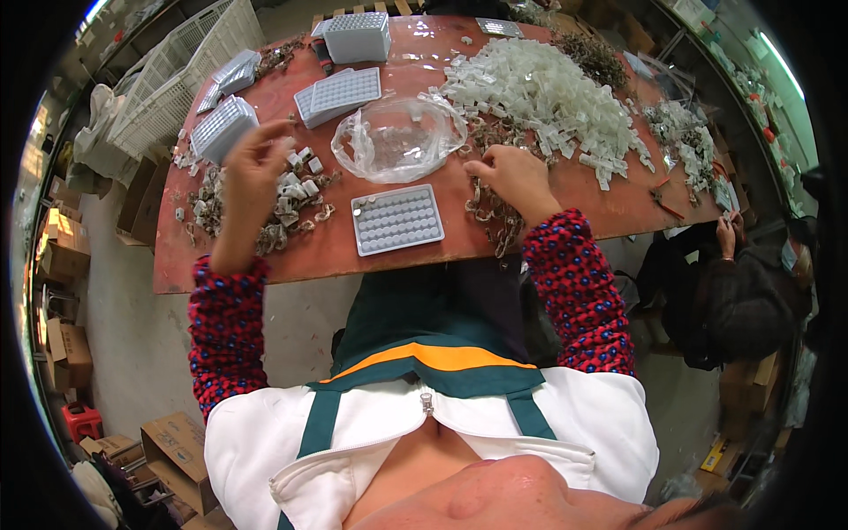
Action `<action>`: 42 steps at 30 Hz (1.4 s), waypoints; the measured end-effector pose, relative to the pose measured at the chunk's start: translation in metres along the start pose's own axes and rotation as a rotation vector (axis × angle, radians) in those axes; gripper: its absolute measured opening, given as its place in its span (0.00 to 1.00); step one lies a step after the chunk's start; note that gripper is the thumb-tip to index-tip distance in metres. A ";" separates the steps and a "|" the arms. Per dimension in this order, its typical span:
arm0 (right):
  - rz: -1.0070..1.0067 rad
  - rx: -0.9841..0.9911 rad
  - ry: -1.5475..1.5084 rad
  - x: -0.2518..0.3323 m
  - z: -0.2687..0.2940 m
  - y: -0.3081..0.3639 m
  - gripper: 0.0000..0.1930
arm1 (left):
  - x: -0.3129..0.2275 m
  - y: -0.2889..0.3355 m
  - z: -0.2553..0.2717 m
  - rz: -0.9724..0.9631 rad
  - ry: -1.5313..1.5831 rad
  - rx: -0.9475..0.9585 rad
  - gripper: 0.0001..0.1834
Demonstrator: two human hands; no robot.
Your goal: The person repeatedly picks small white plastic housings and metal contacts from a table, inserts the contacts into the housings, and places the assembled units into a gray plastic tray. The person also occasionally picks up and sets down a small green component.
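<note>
My left hand (251, 172) is raised over a heap of small white plastic pieces (299, 184), some mixed with brownish bits. Its fingers are drawn together and slightly blurred, so what they hold cannot be made out. Beside a strewn pile of small brownish metal-looking parts (495, 212), my right hand (514, 177) has thumb and fingertips pinched together; anything in them is too small to name. Between my hands, near the table's front edge, lies a white tray (397, 219) with rows of round cavities, a few small pieces at its upper left corner. Beyond it sits a clear plastic bag (397, 141).
On the red table (291, 256) stand stacked white trays (358, 37) and a big mound of translucent white pieces (548, 93). Orange-handled pliers (664, 199) lie at the right. Another person (738, 291) works past that end. White plastic crates (181, 79) stand at left.
</note>
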State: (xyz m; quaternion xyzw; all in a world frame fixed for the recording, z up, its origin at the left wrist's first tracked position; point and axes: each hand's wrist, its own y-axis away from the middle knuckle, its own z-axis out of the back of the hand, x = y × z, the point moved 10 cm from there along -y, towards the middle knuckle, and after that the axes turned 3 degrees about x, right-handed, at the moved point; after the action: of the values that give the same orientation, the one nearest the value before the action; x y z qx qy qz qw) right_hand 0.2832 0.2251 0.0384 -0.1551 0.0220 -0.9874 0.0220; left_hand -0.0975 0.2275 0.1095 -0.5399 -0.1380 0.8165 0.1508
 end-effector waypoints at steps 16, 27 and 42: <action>-0.022 -0.176 -0.783 -0.071 0.008 -0.003 0.11 | 0.002 -0.174 -0.323 -0.248 -0.659 0.288 0.11; 0.204 -0.176 -1.526 -0.081 0.019 -0.029 0.14 | -0.019 -0.192 -0.306 -0.338 -0.570 0.226 0.12; 0.309 -0.481 -0.167 -0.040 0.086 0.015 0.14 | -0.040 0.051 -0.169 0.474 0.894 0.336 0.18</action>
State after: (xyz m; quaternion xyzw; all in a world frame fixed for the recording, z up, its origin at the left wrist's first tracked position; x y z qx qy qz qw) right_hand 0.3483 0.2090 0.1077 -0.2316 0.2767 -0.9227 0.1362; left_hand 0.0686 0.1756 0.0593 -0.8198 0.1982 0.5295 0.0905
